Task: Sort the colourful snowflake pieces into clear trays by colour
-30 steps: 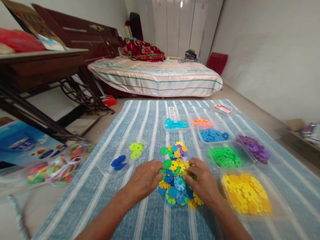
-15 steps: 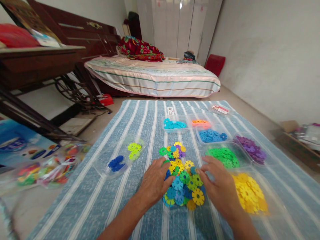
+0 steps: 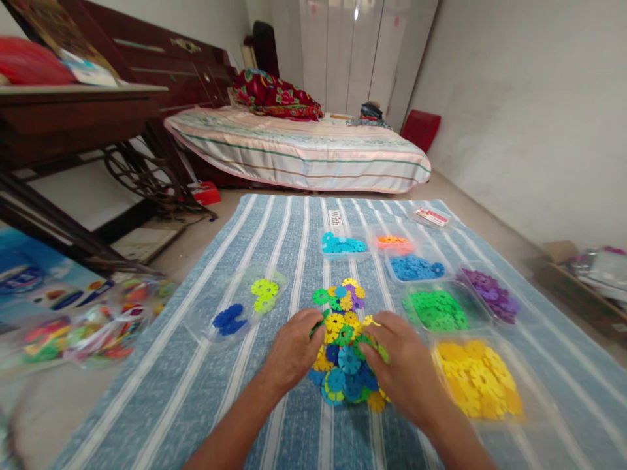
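Note:
A mixed pile of notched plastic discs (image 3: pixel 349 359) in yellow, green, blue and other colours lies on the striped cloth between my hands. At the pile's left side, my left hand (image 3: pixel 296 346) pinches a green disc (image 3: pixel 319 322) between thumb and fingers. On the opposite side my right hand (image 3: pixel 404 362) has its fingers closed on a yellow disc (image 3: pixel 370 320), seen nearly edge-on; its fingers hide part of the pile. Just right of that hand stands a clear tray of yellow discs (image 3: pixel 480 378).
Farther right are trays with green discs (image 3: pixel 435 310), purple discs (image 3: pixel 490 294) and blue discs (image 3: pixel 416 267). Light blue discs (image 3: pixel 343 243) and orange discs (image 3: pixel 394 244) sit behind. A clear tray (image 3: pixel 198 329) at left holds dark blue and lime discs. A bed (image 3: pixel 304 153) stands beyond the table.
My right hand has moved left over the pile and closed on a yellow disc. My left hand's fingers have drawn together on a green disc.

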A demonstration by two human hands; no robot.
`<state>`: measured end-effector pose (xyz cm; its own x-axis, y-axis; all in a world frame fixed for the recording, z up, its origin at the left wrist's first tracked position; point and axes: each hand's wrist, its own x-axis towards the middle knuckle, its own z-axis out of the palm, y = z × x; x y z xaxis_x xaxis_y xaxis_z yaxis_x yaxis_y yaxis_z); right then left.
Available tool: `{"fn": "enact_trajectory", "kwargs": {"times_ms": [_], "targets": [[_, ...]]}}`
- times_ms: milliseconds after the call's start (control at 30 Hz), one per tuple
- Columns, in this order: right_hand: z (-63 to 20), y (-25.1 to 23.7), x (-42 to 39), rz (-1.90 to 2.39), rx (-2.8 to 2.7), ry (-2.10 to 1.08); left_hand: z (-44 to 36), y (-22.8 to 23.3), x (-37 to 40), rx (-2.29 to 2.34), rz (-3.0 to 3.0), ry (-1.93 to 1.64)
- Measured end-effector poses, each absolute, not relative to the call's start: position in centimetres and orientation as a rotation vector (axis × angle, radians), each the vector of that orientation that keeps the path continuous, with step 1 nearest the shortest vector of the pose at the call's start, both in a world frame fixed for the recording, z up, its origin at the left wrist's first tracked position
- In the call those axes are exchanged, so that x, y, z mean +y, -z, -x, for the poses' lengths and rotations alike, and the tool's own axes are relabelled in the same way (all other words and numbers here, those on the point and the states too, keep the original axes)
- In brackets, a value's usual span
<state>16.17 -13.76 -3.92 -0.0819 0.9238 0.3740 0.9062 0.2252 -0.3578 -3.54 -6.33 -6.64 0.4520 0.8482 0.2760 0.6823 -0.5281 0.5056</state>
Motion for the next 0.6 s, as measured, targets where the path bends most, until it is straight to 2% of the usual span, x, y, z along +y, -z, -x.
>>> {"fn": "enact_trajectory", "kwargs": {"times_ms": [100,233,433,600], "targets": [[-13.1,4.5,-11.2,1.693,-2.089,-0.169,3.8,6.8,-6.2,1.306,-2.333,-0.822],[-11.2,5.4,-9.1,1.752,-2.189,-0.178,4.1,7.3,-6.0,1.35,-2.285,-0.907],[-11.3,7.0,-9.3,1.656,-2.142,0.015,4.2,8.1,-5.9,1.382,-2.202,-0.988],[-14.9,5.5,-11.9,1.472,-1.951,0.189,4.3,8.2,-5.8,1.387,-2.151,-0.996]]}}
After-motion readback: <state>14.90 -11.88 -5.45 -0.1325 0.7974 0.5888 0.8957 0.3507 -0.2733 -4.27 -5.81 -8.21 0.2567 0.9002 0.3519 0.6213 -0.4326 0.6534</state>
